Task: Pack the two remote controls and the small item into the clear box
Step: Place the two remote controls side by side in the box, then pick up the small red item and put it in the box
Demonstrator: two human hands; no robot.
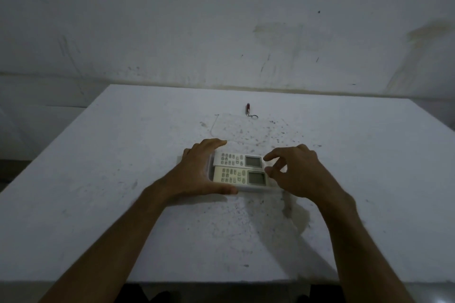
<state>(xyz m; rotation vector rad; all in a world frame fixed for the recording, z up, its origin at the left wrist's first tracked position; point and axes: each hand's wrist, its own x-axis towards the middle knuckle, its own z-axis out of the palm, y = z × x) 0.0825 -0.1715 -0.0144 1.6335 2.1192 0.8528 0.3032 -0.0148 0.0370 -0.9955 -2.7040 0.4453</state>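
Grips the left end of the clear box (253, 189) with the left hand (197, 171), fingers spread along the far wall and thumb against the near wall. Keeps the far remote (235, 160) and near remote (237, 176) side by side inside, between those fingers and thumb, screens toward the right hand (301, 172). Curls the right fingers loosely at the screen ends; cannot tell whether touching. Shows the small red item (248, 108) well beyond all fingertips, on the table (98, 204).

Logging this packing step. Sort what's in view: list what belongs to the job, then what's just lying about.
Job: far remote, near remote, both in the clear box; red keyring item, outside it; left hand gripping the box; right hand at its other end.
Lying about: flat clear piece, maybe a lid, on the table.
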